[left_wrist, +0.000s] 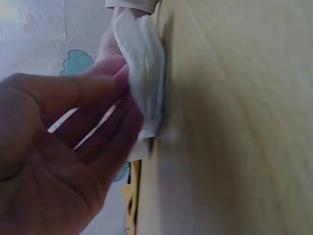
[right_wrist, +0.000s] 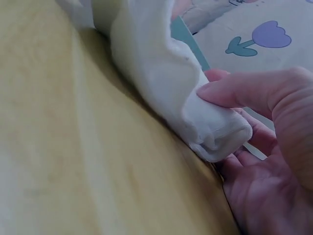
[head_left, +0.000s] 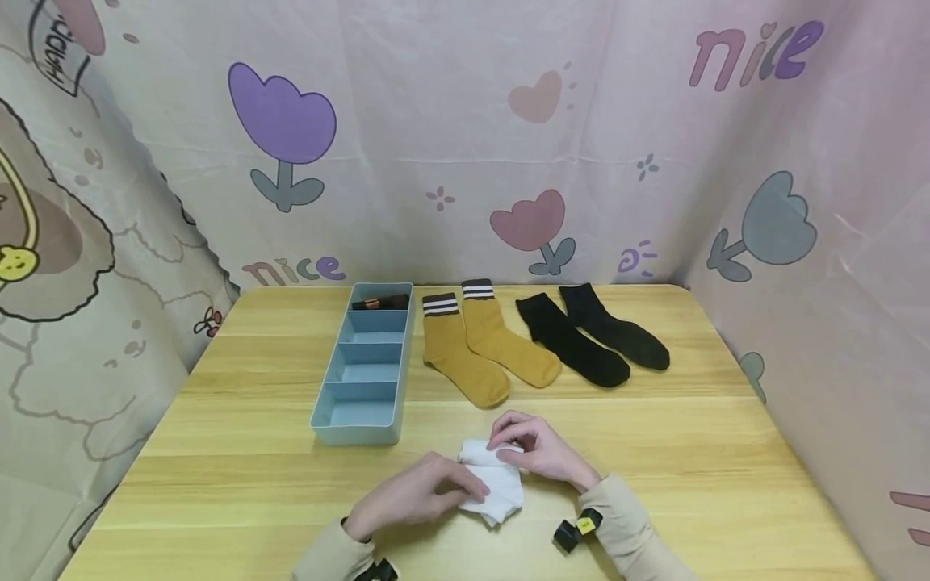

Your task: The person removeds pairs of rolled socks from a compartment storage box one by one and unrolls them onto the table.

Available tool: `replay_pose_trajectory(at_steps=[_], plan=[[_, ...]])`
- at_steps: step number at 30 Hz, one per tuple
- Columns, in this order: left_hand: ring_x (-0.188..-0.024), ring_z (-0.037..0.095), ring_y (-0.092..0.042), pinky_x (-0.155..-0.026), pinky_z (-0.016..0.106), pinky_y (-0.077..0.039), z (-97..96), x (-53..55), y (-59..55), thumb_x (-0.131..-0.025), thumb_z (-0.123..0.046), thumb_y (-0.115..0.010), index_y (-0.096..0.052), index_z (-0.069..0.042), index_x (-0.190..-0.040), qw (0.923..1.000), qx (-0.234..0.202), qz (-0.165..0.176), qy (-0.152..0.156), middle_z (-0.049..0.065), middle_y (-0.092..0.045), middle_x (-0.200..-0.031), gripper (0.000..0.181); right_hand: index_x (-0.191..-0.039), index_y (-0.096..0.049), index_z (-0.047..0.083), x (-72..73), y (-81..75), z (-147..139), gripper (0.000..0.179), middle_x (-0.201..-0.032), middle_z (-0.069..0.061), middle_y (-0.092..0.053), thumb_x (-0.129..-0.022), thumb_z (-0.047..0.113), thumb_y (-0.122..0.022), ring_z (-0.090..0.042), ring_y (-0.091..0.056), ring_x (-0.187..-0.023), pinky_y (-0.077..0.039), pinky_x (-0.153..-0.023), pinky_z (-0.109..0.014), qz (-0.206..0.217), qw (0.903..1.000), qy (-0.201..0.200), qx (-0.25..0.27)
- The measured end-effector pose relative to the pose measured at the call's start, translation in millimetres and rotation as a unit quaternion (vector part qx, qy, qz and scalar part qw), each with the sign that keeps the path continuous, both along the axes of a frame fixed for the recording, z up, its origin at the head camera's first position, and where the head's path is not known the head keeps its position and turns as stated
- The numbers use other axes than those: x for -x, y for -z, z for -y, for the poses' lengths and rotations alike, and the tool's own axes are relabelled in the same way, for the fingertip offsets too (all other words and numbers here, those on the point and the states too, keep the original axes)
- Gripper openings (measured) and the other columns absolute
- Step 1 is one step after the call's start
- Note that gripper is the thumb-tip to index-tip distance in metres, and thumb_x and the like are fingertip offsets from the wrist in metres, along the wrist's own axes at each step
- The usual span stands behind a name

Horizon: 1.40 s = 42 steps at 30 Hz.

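So the white cloth (looks like a folded sock to me) is on the wooden table, nearer the person than the yellow socks and the blue tray. I'd guess it's super light and floppy, grippy rather than slippery, basically unbreakable, but the folds might spring loose if nothing holds them. Right hand has thumb on top and fingers behind, pinching the rolled far end, and that's where I'd grab too, since the layers look bunched there. Left hand has fingers loosely stretched out, touching its left side; can't tell if the thumb's squeezing anything
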State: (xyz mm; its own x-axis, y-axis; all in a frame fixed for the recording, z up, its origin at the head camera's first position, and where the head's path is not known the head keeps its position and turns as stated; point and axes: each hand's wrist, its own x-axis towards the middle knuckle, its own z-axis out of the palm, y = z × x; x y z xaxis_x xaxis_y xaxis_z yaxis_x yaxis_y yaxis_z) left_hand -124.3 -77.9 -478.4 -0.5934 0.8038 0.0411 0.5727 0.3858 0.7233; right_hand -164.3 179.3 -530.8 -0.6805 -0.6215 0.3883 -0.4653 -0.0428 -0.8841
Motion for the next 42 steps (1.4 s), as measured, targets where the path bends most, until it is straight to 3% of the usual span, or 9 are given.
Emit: replay_pose_trajectory(at_steps=[3, 6, 11, 17, 22, 27, 31, 37, 42], plan=[[-0.096, -0.006, -0.06, -0.088, 0.017, -0.051, -2.1, 2.2, 3.6, -0.1, -0.017, -0.061, -0.077, -0.017, -0.11, 0.998, 0.003, 0.063, -0.006, -0.008, -0.076, -0.108, 0.019, -0.102, -0.074, -0.005, -1.9, 0.8, 1.6, 0.014, -0.103, -0.023, -0.063, -0.09, -0.007, -0.066, -0.018, -0.061, -0.1, -0.055, -0.087, -0.021, -0.012, 0.9997, 0.014, -0.019], [-0.1, -0.005, -0.06, -0.092, 0.019, -0.051, -2.9, 4.4, 6.9, -0.101, -0.025, -0.06, -0.076, -0.018, -0.113, 0.9949, 0.001, 0.1, -0.017, -0.007, -0.075, -0.11, 0.021, -0.101, -0.075, -0.003, -4.2, 1.5, 3.3, 0.017, -0.102, -0.022, -0.064, -0.085, -0.008, -0.071, -0.025, -0.061, -0.097, -0.055, -0.086, -0.023, -0.027, 0.9979, 0.032, -0.05], [-0.097, -0.004, -0.064, -0.092, 0.019, -0.052, 0.9, 11.0, 12.7, -0.101, -0.025, -0.059, -0.073, -0.012, -0.119, 0.9897, -0.024, 0.14, -0.017, 0.001, -0.077, -0.108, 0.026, -0.104, -0.074, 0.0, -4.0, 2.1, 4.1, 0.027, -0.103, -0.018, -0.066, -0.078, -0.003, -0.08, -0.03, -0.061, -0.095, -0.055, -0.082, -0.026, -0.07, 0.992, 0.05, -0.092], [-0.088, -0.006, -0.062, -0.083, 0.017, -0.052, 4.9, 20.6, 17.5, -0.102, -0.02, -0.056, -0.072, -0.009, -0.114, 0.984, -0.028, 0.174, 0.022, 0.008, -0.076, -0.105, 0.022, -0.109, -0.073, 0.01, 0.2, 1.5, 5.2, 0.024, -0.101, -0.007, -0.071, -0.086, 0.006, -0.078, -0.018, -0.063, -0.089, -0.054, -0.074, -0.023, -0.084, 0.9886, 0.071, -0.103], [-0.091, -0.006, -0.06, -0.085, 0.016, -0.05, 6.5, 24.3, 16.4, -0.102, -0.022, -0.057, -0.07, -0.007, -0.119, 0.9789, -0.022, 0.199, 0.043, 0.011, -0.075, -0.111, 0.027, -0.11, -0.072, 0.014, 2.9, 2.6, 7.5, 0.02, -0.107, -0.005, -0.069, -0.091, 0.01, -0.073, -0.017, -0.062, -0.097, -0.052, -0.084, -0.025, -0.094, 0.9875, 0.087, -0.093], [-0.093, -0.005, -0.061, -0.085, 0.016, -0.05, 7.2, 24.5, 15.3, -0.098, -0.016, -0.062, -0.07, -0.006, -0.12, 0.9774, -0.02, 0.203, 0.053, 0.011, -0.075, -0.112, 0.025, -0.108, -0.075, 0.013, 3.1, 3.4, 8.1, 0.018, -0.112, -0.008, -0.067, -0.091, 0.007, -0.071, -0.017, -0.062, -0.106, -0.052, -0.091, -0.025, -0.111, 0.9866, 0.083, -0.087], [-0.08, -0.007, -0.058, -0.073, 0.013, -0.05, 5.7, 23.1, 14.6, -0.09, -0.007, -0.07, -0.071, -0.004, -0.114, 0.9775, -0.019, 0.202, 0.059, 0.012, -0.076, -0.102, 0.024, -0.107, -0.075, 0.012, 4.0, 3.1, 8.5, 0.02, -0.111, -0.007, -0.068, -0.087, 0.009, -0.076, -0.017, -0.062, -0.104, -0.054, -0.089, -0.026, -0.107, 0.9877, 0.074, -0.087], [-0.065, -0.007, -0.049, -0.06, 0.011, -0.042, 0.2, 19.6, 10.2, -0.084, 0.0, -0.075, -0.072, -0.004, -0.109, 0.9834, -0.004, 0.171, 0.059, 0.003, -0.072, -0.085, 0.026, -0.106, -0.071, 0.016, 3.4, 2.1, 8.9, 0.019, -0.1, 0.0, -0.07, -0.088, 0.014, -0.077, -0.013, -0.062, -0.091, -0.052, -0.08, -0.023, -0.102, 0.9826, 0.108, -0.112], [-0.065, -0.007, -0.048, -0.059, 0.012, -0.044, -0.2, 15.9, 6.1, -0.08, 0.002, -0.077, -0.072, -0.005, -0.11, 0.9886, 0.001, 0.142, 0.051, 0.008, -0.067, -0.082, 0.031, -0.112, -0.07, 0.014, 2.6, 1.2, 9.1, 0.022, -0.105, -0.002, -0.071, -0.09, 0.011, -0.074, -0.012, -0.061, -0.09, -0.052, -0.08, -0.023, -0.103, 0.9803, 0.129, -0.108]])
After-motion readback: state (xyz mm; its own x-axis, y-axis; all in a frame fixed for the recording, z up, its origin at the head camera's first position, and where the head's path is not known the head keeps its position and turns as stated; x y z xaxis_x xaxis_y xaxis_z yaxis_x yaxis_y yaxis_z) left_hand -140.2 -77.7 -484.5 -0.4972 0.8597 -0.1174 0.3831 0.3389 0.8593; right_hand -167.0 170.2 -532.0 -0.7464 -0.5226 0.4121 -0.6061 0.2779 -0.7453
